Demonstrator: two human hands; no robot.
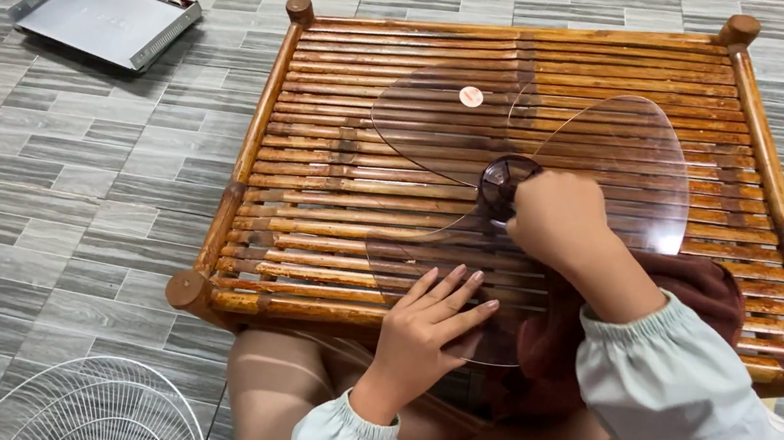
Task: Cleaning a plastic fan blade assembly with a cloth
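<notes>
Transparent fan blade point(612, 158), two hands point(428, 326), one table point(775, 149)

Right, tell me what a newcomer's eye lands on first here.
First the clear plastic fan blade lying across the slatted bamboo table, with the right hand at its dark hub and the left hand flat on its near blade. Then the white wire fan guard on the floor, lower left, and a grey metal tray upper left.
</notes>
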